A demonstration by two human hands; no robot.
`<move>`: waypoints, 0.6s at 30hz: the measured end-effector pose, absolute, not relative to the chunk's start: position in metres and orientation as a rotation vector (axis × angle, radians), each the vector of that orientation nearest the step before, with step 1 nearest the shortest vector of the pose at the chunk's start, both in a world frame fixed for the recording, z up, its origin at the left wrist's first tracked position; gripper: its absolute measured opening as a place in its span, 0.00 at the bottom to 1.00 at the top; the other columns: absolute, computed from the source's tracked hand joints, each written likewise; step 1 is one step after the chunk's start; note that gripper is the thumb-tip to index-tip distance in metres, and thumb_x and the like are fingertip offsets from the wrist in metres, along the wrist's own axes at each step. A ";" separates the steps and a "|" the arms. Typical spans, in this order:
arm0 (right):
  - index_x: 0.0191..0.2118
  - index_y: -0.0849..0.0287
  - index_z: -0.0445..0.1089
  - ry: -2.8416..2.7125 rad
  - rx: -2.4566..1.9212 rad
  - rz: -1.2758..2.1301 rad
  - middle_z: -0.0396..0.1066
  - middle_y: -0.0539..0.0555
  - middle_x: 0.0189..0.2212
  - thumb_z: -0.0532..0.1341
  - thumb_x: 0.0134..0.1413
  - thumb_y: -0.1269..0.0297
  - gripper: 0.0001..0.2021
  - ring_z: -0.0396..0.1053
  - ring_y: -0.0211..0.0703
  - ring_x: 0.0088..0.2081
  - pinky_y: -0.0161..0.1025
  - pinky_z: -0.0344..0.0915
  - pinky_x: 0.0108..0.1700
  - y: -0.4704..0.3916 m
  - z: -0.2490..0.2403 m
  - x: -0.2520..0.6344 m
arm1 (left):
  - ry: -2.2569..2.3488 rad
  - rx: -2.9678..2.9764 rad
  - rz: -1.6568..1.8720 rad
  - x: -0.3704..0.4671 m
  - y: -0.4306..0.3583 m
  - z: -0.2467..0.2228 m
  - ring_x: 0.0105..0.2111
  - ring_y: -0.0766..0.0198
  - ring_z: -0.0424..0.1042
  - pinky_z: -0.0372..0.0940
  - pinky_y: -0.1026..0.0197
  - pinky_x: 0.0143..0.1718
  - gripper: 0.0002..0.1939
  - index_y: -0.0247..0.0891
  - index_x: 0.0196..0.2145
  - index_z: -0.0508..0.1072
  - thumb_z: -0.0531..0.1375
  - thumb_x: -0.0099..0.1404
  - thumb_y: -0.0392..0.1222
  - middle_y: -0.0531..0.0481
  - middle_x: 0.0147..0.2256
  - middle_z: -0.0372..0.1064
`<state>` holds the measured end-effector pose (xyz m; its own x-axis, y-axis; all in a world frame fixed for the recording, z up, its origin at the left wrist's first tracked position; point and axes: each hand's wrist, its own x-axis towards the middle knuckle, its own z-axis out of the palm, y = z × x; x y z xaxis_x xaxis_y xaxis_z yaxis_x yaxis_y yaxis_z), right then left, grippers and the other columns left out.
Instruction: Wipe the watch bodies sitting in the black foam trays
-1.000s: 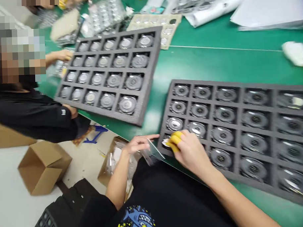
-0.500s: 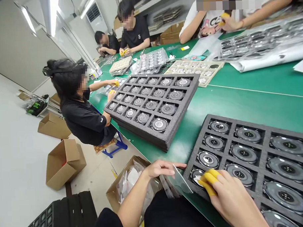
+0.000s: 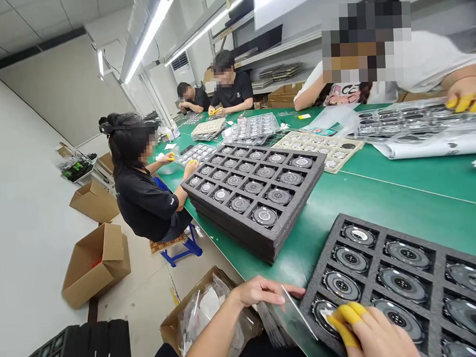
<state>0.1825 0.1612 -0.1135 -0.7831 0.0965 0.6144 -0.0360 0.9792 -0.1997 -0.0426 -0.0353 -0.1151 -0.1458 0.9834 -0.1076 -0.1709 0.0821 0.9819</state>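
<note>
Both hands worked at the near edge of a long green-topped table (image 3: 398, 193). Largest on it was a stack of dark grey foam trays (image 3: 258, 198), each cell holding a round silver-and-black disc, standing well apart from a second dark foam tray (image 3: 405, 282) nearest the camera. Beyond the stack, a seated co-worker in a black shirt (image 3: 145, 197) faced the same table. On the floor stood an open brown cardboard box (image 3: 96, 261), and just below the table edge a smaller carton stuffed with clear plastic bags (image 3: 206, 315). The left hand (image 3: 261, 292) pinched a thin clear plastic sleeve (image 3: 295, 311) between thumb and fingers, beside the near tray's corner. The right hand (image 3: 370, 332), wearing yellow rubber finger cots (image 3: 346, 320), rested loosely curled over the corner cell, fingertips touching the round disc (image 3: 324, 312) there; whether it gripped the disc could not be told.
</note>
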 end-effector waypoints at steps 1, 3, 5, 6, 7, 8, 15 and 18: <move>0.42 0.52 0.74 -2.475 0.002 0.273 0.77 0.56 0.36 0.64 0.68 0.71 0.05 0.75 0.52 0.37 0.45 0.68 0.33 0.160 -0.112 0.183 | 1.242 0.924 1.335 -0.042 -0.035 -0.117 0.67 0.29 0.77 0.67 0.37 0.72 0.31 0.42 0.21 0.81 0.73 0.55 0.74 0.33 0.61 0.82; 0.41 0.53 0.73 -2.491 -0.001 0.284 0.77 0.56 0.36 0.63 0.69 0.72 0.05 0.74 0.51 0.38 0.44 0.68 0.35 0.154 -0.106 0.183 | 1.242 0.890 1.352 -0.040 -0.035 -0.119 0.68 0.24 0.76 0.65 0.30 0.73 0.31 0.39 0.22 0.81 0.74 0.54 0.73 0.27 0.64 0.79; 0.40 0.54 0.72 -2.490 -0.155 0.260 0.75 0.57 0.36 0.61 0.69 0.74 0.07 0.73 0.54 0.39 0.46 0.65 0.36 0.146 -0.095 0.180 | 1.231 0.871 1.361 -0.039 -0.036 -0.119 0.68 0.22 0.74 0.63 0.29 0.73 0.31 0.38 0.23 0.81 0.75 0.54 0.72 0.26 0.66 0.76; 0.39 0.55 0.71 -2.486 -0.229 0.242 0.75 0.57 0.35 0.59 0.70 0.74 0.08 0.71 0.55 0.39 0.47 0.64 0.37 0.142 -0.090 0.179 | 1.224 0.870 1.362 -0.039 -0.036 -0.117 0.69 0.22 0.74 0.63 0.29 0.73 0.31 0.37 0.24 0.82 0.75 0.55 0.71 0.25 0.67 0.75; 0.39 0.55 0.70 -2.478 -0.276 0.234 0.74 0.57 0.35 0.58 0.71 0.75 0.09 0.70 0.55 0.39 0.47 0.62 0.37 0.139 -0.085 0.177 | 1.216 0.875 1.358 -0.039 -0.036 -0.115 0.69 0.22 0.73 0.63 0.29 0.73 0.30 0.37 0.24 0.82 0.75 0.56 0.70 0.25 0.68 0.74; 0.38 0.55 0.69 -2.471 -0.281 0.241 0.73 0.57 0.34 0.58 0.72 0.75 0.09 0.69 0.54 0.38 0.47 0.61 0.38 0.136 -0.080 0.175 | 1.209 0.886 1.353 -0.039 -0.037 -0.112 0.69 0.23 0.73 0.63 0.29 0.73 0.29 0.36 0.25 0.83 0.75 0.58 0.69 0.25 0.68 0.74; 0.38 0.56 0.70 -2.467 -0.254 0.309 0.72 0.57 0.33 0.56 0.73 0.76 0.11 0.65 0.54 0.39 0.46 0.56 0.39 0.130 -0.058 0.165 | 1.222 0.939 1.350 -0.044 -0.038 -0.100 0.67 0.27 0.77 0.64 0.32 0.72 0.28 0.35 0.27 0.84 0.74 0.63 0.67 0.28 0.67 0.76; 0.36 0.55 0.69 -2.560 -0.363 0.350 0.73 0.58 0.34 0.57 0.73 0.75 0.12 0.65 0.55 0.40 0.47 0.55 0.42 0.130 -0.053 0.171 | 1.196 0.917 1.355 -0.047 -0.037 -0.103 0.69 0.28 0.74 0.63 0.33 0.73 0.27 0.36 0.28 0.85 0.75 0.63 0.66 0.29 0.68 0.75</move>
<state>0.1706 0.1300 -0.0535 -0.8256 0.3223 0.4631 0.1861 0.9304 -0.3158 -0.0467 -0.0373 -0.1029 -0.1458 0.9848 -0.0940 -0.2155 0.0611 0.9746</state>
